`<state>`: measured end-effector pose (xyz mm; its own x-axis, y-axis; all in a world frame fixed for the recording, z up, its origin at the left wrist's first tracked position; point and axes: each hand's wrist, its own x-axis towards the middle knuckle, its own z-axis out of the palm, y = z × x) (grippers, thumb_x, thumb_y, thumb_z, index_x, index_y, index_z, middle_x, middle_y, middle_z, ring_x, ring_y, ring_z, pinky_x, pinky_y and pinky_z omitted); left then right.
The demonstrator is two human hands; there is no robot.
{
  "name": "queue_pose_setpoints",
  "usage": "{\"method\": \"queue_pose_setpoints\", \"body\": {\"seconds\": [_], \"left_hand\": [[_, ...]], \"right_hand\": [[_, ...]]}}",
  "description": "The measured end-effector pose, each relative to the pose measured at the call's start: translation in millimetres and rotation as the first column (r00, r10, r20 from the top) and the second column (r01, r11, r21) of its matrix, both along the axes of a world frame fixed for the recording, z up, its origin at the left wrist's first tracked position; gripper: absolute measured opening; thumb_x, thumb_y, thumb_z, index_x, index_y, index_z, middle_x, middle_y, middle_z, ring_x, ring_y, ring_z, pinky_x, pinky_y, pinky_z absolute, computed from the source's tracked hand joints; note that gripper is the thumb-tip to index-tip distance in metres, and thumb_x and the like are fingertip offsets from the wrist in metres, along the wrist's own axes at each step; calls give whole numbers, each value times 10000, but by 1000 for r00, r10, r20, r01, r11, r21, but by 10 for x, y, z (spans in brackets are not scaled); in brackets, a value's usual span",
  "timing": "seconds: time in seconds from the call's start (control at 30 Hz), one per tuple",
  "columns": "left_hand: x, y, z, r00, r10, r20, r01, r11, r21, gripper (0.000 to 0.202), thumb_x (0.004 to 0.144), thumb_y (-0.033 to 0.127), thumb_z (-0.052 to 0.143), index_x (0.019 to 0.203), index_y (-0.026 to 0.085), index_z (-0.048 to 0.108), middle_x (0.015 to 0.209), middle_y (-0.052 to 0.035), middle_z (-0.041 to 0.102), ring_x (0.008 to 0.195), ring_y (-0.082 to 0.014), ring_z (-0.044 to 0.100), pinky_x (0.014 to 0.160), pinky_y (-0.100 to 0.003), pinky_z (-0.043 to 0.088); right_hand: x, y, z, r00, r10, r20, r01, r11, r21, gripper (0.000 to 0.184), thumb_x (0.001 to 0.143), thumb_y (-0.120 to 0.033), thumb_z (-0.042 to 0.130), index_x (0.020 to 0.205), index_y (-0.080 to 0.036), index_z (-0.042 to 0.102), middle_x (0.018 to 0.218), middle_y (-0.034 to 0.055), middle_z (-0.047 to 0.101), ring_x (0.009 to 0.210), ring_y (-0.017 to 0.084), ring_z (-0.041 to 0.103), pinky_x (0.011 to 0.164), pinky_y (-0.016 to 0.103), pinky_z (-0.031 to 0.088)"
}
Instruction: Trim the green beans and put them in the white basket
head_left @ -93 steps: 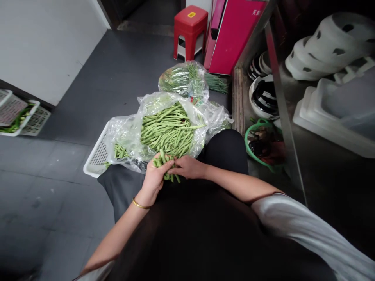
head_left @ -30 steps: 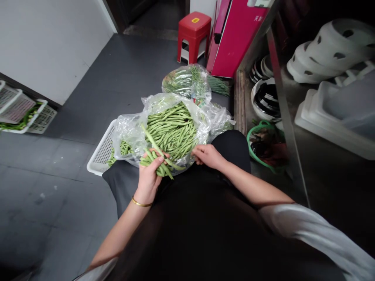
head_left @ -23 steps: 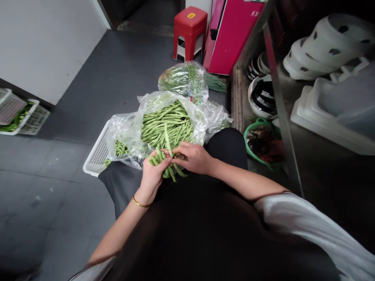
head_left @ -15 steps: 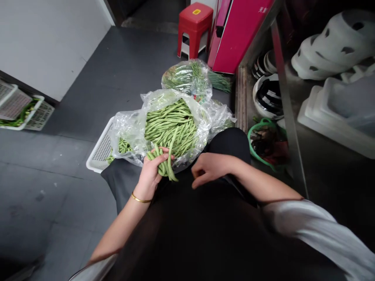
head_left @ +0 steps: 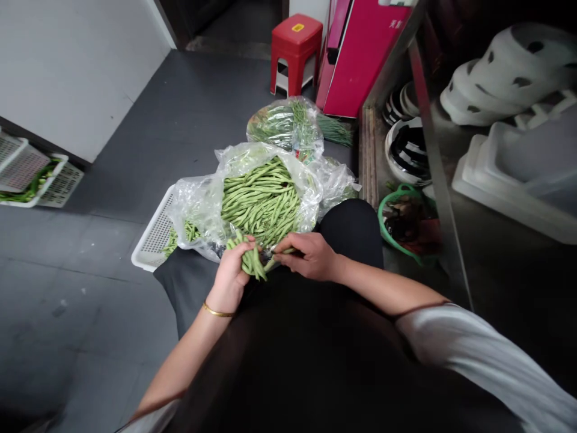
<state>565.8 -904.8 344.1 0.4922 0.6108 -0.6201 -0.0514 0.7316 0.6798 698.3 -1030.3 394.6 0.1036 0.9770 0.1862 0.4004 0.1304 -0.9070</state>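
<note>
My left hand (head_left: 232, 269) is closed around a bunch of green beans (head_left: 253, 264), their ends sticking out past the thumb. Close on its right, my right hand (head_left: 311, 255) pinches a single green bean (head_left: 270, 263) between thumb and fingers; part of that bean is hidden by the fingers. Just beyond both hands lies an opened clear plastic bag (head_left: 243, 154) full of long green beans (head_left: 261, 195). Left of the bag, a white perforated basket (head_left: 151, 236) holds more beans, partly covered by the plastic.
Behind the bag sits another plastic bag of greens (head_left: 274, 123). A red stool (head_left: 295, 48) stands farther back by a pink panel (head_left: 365, 60). To my right are a green basket (head_left: 383, 222) and a metal shelf with white containers (head_left: 509, 180). White baskets (head_left: 63, 180) stand far left.
My right hand has moved left to my left hand and now pinches a bean. The bean that stood up out of my left hand's bunch no longer sticks up there.
</note>
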Motion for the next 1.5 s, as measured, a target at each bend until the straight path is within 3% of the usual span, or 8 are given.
{"method": "queue_pose_setpoints", "body": {"seconds": [0.2, 0.47, 0.67, 0.87, 0.97, 1.13, 1.33, 1.5], "left_hand": [[-39, -54, 124, 974, -181, 140, 176, 983, 47, 242, 620, 125, 694, 833, 153, 583, 627, -1, 632, 518, -138, 604, 502, -240, 503], [-51, -151, 202, 890, -451, 65, 434, 883, 178, 363, 582, 125, 746, 929, 153, 643, 731, -22, 655, 526, -129, 584, 507, -235, 475], [22, -133, 314, 808, -555, -198, 565, 634, 529, 224, 549, 52, 730, 744, 147, 678, 659, 1, 609, 597, -120, 534, 555, -203, 425], [28, -127, 206, 930, -366, 41, 335, 887, 316, 319, 568, 105, 751, 858, 157, 630, 691, 5, 605, 567, -114, 558, 556, -225, 454], [-6, -64, 131, 951, -273, 147, 260, 960, 103, 290, 620, 138, 709, 893, 154, 615, 653, 5, 591, 523, -122, 562, 509, -239, 462], [-11, -8, 100, 936, -301, 183, 304, 952, 12, 270, 633, 123, 679, 896, 144, 621, 620, 0, 581, 515, -129, 563, 497, -247, 468], [-15, -10, 65, 961, -249, 120, 250, 968, 4, 268, 618, 119, 708, 877, 136, 641, 573, 14, 564, 477, -109, 536, 479, -236, 458], [70, -15, 7, 986, -140, 92, 139, 990, 20, 261, 604, 154, 753, 838, 152, 638, 675, -21, 653, 498, -112, 569, 461, -221, 468]], "right_hand": [[0, 96, -232, 921, -97, -378, -30, 948, -316, 352, 808, -515, 533, 844, -165, 521, 578, -30, 585, 401, 91, 536, 413, 197, 414], [249, 92, -228, 771, 169, 614, -69, 981, -182, 289, 913, -318, 409, 864, -107, 599, 786, 129, 650, 677, 178, 590, 566, 260, 388], [344, 130, -112, 827, 395, 401, -305, 913, -271, 251, 871, -265, 433, 660, -165, 525, 578, 24, 561, 542, 121, 503, 537, 239, 347], [321, 203, -323, 881, 34, -471, -175, 949, -260, 499, 899, -571, 206, 793, -172, 486, 461, -58, 422, 408, 108, 475, 467, 229, 395], [604, 333, -370, 916, 350, -198, -401, 783, -474, 458, 774, -603, 501, 833, -158, 589, 560, -7, 557, 525, 134, 560, 540, 240, 426], [965, 960, -522, 648, 119, 752, 328, 848, -417, 337, 854, -332, 504, 1095, -109, 577, 1066, 185, 602, 899, 258, 605, 747, 337, 446], [982, 1283, -565, 577, 133, 805, 336, 861, -383, 295, 866, -197, 414, 1040, -63, 611, 1152, 228, 541, 916, 273, 608, 766, 353, 440], [758, 873, -324, 863, 33, 505, 191, 902, -386, 216, 770, -312, 558, 741, -119, 651, 779, 69, 648, 699, 165, 584, 626, 245, 413]]}}
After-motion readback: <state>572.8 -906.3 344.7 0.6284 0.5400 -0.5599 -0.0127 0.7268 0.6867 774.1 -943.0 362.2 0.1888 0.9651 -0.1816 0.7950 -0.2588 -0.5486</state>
